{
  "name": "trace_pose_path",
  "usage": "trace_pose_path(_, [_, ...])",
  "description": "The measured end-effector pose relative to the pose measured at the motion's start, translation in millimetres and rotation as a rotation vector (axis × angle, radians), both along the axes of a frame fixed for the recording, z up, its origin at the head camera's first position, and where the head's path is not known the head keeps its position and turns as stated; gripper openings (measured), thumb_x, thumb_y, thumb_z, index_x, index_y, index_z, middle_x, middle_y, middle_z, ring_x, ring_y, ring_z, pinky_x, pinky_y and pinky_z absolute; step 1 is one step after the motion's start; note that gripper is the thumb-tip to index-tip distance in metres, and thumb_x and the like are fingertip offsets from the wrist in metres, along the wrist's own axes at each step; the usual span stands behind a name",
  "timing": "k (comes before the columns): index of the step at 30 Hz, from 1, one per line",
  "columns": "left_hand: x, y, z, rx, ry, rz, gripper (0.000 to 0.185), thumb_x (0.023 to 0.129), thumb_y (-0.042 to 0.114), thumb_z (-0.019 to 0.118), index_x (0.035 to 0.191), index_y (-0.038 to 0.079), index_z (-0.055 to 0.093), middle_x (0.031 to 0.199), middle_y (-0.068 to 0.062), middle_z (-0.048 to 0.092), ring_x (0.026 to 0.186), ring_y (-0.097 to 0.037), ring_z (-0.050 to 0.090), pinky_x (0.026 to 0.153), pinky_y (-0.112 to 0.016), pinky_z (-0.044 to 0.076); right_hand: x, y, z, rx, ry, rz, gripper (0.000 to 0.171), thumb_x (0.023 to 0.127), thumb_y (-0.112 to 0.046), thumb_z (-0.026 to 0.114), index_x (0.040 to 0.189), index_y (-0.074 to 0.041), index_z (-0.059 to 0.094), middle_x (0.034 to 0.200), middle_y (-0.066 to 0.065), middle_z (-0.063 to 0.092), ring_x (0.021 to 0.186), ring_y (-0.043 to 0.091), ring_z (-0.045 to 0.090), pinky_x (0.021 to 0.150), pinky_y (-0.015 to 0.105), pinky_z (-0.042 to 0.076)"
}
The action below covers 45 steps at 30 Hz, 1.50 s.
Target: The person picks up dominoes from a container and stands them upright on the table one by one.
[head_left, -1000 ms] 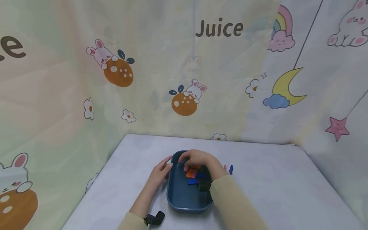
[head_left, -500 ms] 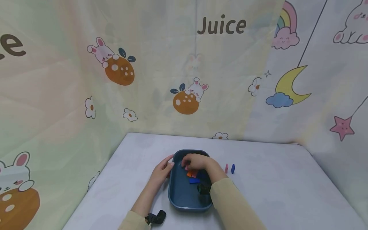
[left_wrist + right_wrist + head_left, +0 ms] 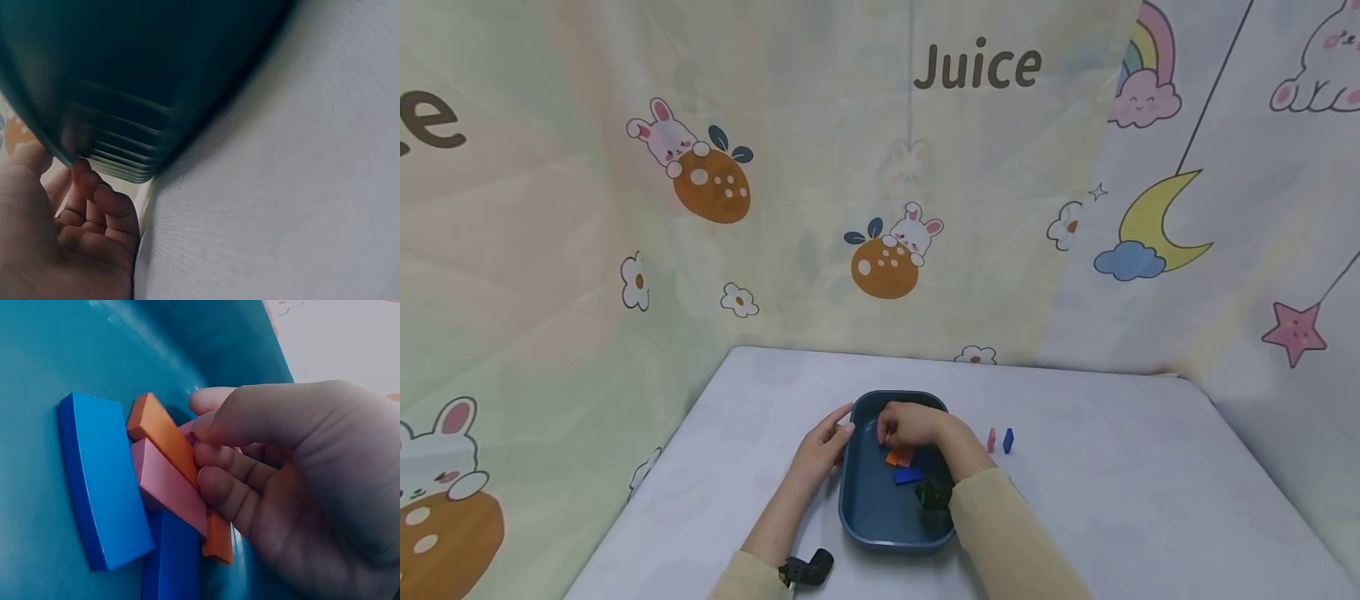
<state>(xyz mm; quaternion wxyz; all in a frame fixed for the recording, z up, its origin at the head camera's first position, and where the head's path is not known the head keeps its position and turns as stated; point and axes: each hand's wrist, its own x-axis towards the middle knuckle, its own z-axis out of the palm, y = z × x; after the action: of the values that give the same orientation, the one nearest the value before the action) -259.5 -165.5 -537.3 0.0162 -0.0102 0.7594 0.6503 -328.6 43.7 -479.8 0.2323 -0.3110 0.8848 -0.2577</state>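
The left hand [image 3: 820,446] rests open-fingered against the blue tray's [image 3: 865,521] left rim, steadying it mid-bench. Inside, at the far end, the right hand [image 3: 913,423] curls round a pink block [image 3: 169,487] atop the orange block [image 3: 164,436].

- The desk [image 3: 1112,500] had a pale cloth cover.
- A blue tray [image 3: 868,521] sat on it.
- A pink block [image 3: 991,440] and a blue block [image 3: 1007,440] stood just right of the tray.

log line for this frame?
left hand: touches tray rim | right hand: pinching pink block in tray | two blocks outside
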Motion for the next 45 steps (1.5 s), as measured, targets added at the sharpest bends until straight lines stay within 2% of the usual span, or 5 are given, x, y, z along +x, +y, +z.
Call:
trace_pose_path(5, [-0.4, 0, -0.4, 0.004, -0.007, -0.002, 0.048, 0.096, 0.043, 0.062, 0.141, 0.031, 0.054, 0.097, -0.008, 0.063, 0.074, -0.02, 0.057, 0.065, -0.03, 0.05, -1.5, 1, -0.9, -0.03, -0.001, -0.019, 0.007, 0.096, -0.019, 0.062, 0.095, -0.019, 0.069, 0.086, -0.002, 0.063, 0.071, 0.016, 0.063, 0.069, 0.03, 0.053])
trace_pose_path(11, [0.1, 0, 1.8, 0.016, -0.004, -0.001, 0.048, 0.095, 0.044, 0.062, 0.141, 0.03, 0.053, 0.095, -0.007, 0.061, 0.073, -0.02, 0.056, 0.065, -0.029, 0.049, -6.9, 1, 0.4, -0.024, 0.131, 0.032, 0.016, 0.099, -0.028, 0.059, 0.108, -0.025, 0.072, 0.099, -0.01, 0.063, 0.086, 0.011, 0.057, 0.084, 0.032, 0.048])
trace_pose_path(27, [1.5, 0, 2.1, -0.018, -0.002, -0.014, 0.054, 0.093, 0.051, 0.062, 0.142, 0.03, 0.052, 0.099, -0.009, 0.063, 0.076, -0.02, 0.059, 0.068, -0.03, 0.05, -6.9, 1, -0.7, -0.106, 0.055, -0.019, 0.02, 0.096, -0.031, 0.061, 0.112, -0.024, 0.071, 0.089, -0.008, 0.066, 0.083, 0.015, 0.061, 0.076, 0.033, 0.051])
trace_pose_path(37, [1.8, 2, 3.8, -0.002, -0.022, -0.007, 0.054, 0.094, 0.05, 0.062, 0.142, 0.03, 0.052, 0.098, -0.007, 0.062, 0.075, -0.02, 0.058, 0.067, -0.03, 0.05, -2.8, 5, 4.2, -0.175, -0.055, -0.042, 0.022, 0.096, -0.026, 0.062, 0.115, -0.018, 0.065, 0.101, -0.005, 0.073, 0.086, 0.013, 0.067, 0.083, 0.033, 0.055])
trace_pose_path(45, [0.3, 1, 3.6, -0.018, -0.032, 0.001, 0.05, 0.096, 0.044, 0.061, 0.143, 0.03, 0.051, 0.1, -0.009, 0.063, 0.076, -0.021, 0.058, 0.067, -0.03, 0.05, -2.4, 14, 12.2, -0.166, -0.005, -0.058, 0.018, 0.095, -0.027, 0.063, 0.109, -0.019, 0.072, 0.094, -0.01, 0.07, 0.085, 0.017, 0.064, 0.077, 0.033, 0.053])
